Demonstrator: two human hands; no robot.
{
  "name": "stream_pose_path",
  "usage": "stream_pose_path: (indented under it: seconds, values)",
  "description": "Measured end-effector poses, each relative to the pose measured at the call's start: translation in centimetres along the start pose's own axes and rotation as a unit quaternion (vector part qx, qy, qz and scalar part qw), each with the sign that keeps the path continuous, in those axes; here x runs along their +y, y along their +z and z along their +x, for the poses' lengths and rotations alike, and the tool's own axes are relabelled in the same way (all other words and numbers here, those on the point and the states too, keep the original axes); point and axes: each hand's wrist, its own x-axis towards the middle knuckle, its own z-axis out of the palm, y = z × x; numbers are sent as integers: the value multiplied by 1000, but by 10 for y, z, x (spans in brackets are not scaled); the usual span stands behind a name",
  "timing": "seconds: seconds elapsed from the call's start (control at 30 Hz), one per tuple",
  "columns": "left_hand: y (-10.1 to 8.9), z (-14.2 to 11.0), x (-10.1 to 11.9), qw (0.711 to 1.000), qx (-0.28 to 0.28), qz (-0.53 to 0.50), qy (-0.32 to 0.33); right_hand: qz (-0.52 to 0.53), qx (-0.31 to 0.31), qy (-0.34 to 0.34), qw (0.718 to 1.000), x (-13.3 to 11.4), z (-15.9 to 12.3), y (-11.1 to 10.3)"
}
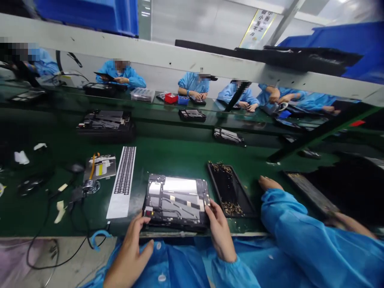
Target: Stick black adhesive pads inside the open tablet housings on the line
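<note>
In front of me lies an opened tablet, its inner side up, with silver battery panels, black cables and small tape pieces showing. The fingers of my left hand touch its near left corner, while the thumb stretches away from it. At the right edge, my right hand grips the tablet, thumb on top and the other fingers along the side. Just right of the tablet is a black tray holding many tiny brass-coloured screws.
A co-worker's blue sleeve reaches in at right beside a long tray. Left are a label sheet, a grey plate with an orange strip and cables. More tablets sit behind; a slanted post crosses the right.
</note>
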Motion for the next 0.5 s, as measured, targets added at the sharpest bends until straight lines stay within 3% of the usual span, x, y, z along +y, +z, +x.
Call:
stream_pose_path:
  seconds: [0.1,0.17,0.23,0.3,0.33,0.4,0.47,0.5]
  values:
    - [7,-15,0,1000,7,9,-18,-84,-3,-14,996,28,-5,-10]
    - [3,-18,1,1000,3,12,-19,-163,10,-92,982,29,-1,-15]
    - [-6,-15,-3,999,13,35,-6,-243,53,-211,945,14,2,-14]
    - [-21,-6,-15,994,57,85,25,-282,43,-304,909,-14,-2,3]
    - [-29,1,-23,988,86,117,44,-286,-5,-331,899,-32,-6,19]
    - [-43,19,-43,971,129,184,79,-278,-182,-373,866,-66,-15,65]
    - [-51,39,-60,957,137,237,95,-317,-342,-414,782,-91,-22,125]
    - [-53,47,-67,954,132,251,95,-362,-386,-424,735,-98,-22,155]
